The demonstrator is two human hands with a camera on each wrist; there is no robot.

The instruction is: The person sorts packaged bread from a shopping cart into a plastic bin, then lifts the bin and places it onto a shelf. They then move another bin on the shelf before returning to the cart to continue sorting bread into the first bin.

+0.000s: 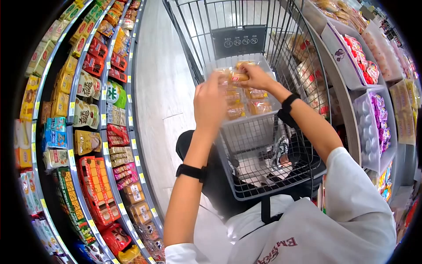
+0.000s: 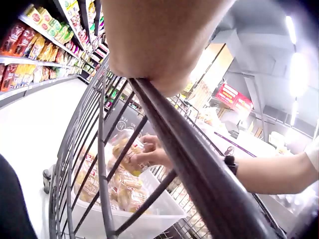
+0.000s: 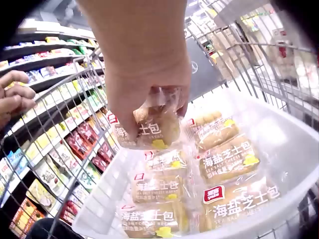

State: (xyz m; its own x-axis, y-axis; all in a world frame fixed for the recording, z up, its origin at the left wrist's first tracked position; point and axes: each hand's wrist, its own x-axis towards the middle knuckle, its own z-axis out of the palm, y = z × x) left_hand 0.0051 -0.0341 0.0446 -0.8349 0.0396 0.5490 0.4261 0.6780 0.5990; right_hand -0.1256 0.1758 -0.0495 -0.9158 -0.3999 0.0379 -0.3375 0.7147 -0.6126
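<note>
My right hand (image 1: 258, 77) grips a clear-wrapped cheese bread (image 3: 149, 130) over a white plastic bin (image 3: 294, 149) set in a shopping cart. Beneath it, more wrapped breads (image 3: 227, 162) lie in two rows inside the bin. My left hand (image 1: 210, 105) is blurred in the head view, at the bin's left side. Seen from the right wrist, the left hand (image 3: 15, 97) hangs outside the cart's wire wall with loosely bent fingers, holding nothing. In the left wrist view, the right hand (image 2: 152, 153) holds the bread in its fingers beyond the dark cart rail (image 2: 194, 154).
The wire shopping cart (image 1: 237, 193) stands right in front of me. Shelves of packaged snacks (image 1: 88, 112) line the left side. Display boxes of wrapped goods (image 1: 351, 53) run close along the right. A pale floor aisle (image 1: 158, 88) passes left of the cart.
</note>
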